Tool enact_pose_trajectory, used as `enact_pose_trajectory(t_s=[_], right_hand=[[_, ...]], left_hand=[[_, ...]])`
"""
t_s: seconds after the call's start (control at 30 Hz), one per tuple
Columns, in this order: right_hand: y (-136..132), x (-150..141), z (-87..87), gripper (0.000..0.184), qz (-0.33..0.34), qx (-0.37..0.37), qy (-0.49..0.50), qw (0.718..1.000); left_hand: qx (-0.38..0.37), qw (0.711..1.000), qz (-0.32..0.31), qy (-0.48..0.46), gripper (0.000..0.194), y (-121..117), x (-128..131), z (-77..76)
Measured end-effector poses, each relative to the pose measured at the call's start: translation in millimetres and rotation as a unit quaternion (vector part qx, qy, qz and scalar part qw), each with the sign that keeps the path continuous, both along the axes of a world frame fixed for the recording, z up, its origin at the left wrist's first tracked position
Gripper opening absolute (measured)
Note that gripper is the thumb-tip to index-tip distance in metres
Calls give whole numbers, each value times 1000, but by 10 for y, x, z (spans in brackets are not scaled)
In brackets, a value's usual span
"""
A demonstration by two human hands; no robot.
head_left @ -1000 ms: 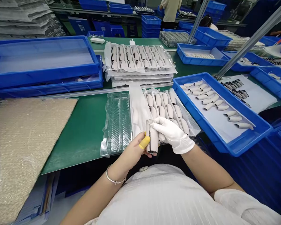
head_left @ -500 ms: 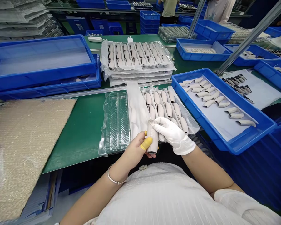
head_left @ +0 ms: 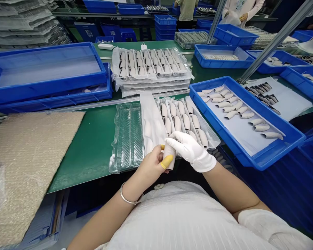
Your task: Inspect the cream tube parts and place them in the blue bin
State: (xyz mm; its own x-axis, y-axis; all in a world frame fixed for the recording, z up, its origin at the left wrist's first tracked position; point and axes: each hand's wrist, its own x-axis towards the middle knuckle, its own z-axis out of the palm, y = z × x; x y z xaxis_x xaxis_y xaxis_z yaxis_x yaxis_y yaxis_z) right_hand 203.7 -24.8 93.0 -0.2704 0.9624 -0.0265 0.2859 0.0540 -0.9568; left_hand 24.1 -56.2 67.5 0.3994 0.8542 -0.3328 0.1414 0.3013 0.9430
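Note:
My left hand [head_left: 154, 160], wearing yellow finger cots, is closed around a beige, ribbed, hollow curved shell [head_left: 169, 152] held upright near the table's front edge. My right hand [head_left: 189, 150], in a white glove, has its fingers closed over the shell's upper end, hiding that part. Just beyond both hands lies a clear plastic tray [head_left: 210, 133] lined with white sheet, with several similar shells in its rows. A strip of white wrapping [head_left: 152, 121] covers the tray's left part. Beside it are bare clear compartments [head_left: 127, 135].
At right, a blue bin [head_left: 261, 163] holds several loose shells on white paper. Stacked filled trays [head_left: 152, 85] stand behind. Blue bins [head_left: 67, 81] sit at left, above a bubble-wrap sheet [head_left: 33, 156]. A metal post [head_left: 271, 48] slants across the right. Two people work in the background.
My right gloved fingers have shifted from pinching the shell's upper edge to covering its top. The shell is tilted slightly differently in my left hand. The view has shifted slightly.

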Motion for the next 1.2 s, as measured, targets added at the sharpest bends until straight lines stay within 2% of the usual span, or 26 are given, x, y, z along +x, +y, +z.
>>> enact_pose_trajectory(t_s=[0.1,0.17,0.27,0.33,0.43,0.5,0.57,0.67,0.8,0.9,0.97,1.07,1.2], right_hand=[[-16,18,-49,38,-8,-71,123,990],[-28,15,-89,40,-12,-112,209,971],[-44,-22,-164,41,-20,-118,286,951],[-51,-56,-224,42,-44,-108,307,945],[-56,-91,-309,43,-72,-96,318,940],[-53,-93,-343,41,-65,-92,323,940],[-42,-77,-352,36,-45,-86,325,941],[-10,-31,-335,30,-9,-63,305,950],[27,37,-294,28,-20,-39,218,975],[1,69,-243,52,-20,-31,107,994],[-47,84,-198,69,-4,18,35,999],[-138,113,-124,82,45,136,-74,987],[-229,163,-28,82,105,261,-172,944]], left_hand=[[-69,992,0,-110,62,-15,15,14],[-151,969,-6,-195,70,-35,49,-4],[-273,915,-3,-295,57,-81,114,-62],[-327,881,18,-341,48,-112,147,-97],[-354,847,49,-394,46,-137,168,-126],[-347,840,57,-414,50,-133,169,-131],[-331,846,62,-414,55,-119,169,-125],[-288,874,76,-383,58,-91,179,-96],[-220,914,94,-328,58,-65,196,-50],[-189,929,106,-300,53,-50,198,-29],[-164,937,109,-288,50,-38,190,-17],[-126,949,106,-269,47,-14,165,-9],[-113,961,93,-235,45,16,143,-31]])
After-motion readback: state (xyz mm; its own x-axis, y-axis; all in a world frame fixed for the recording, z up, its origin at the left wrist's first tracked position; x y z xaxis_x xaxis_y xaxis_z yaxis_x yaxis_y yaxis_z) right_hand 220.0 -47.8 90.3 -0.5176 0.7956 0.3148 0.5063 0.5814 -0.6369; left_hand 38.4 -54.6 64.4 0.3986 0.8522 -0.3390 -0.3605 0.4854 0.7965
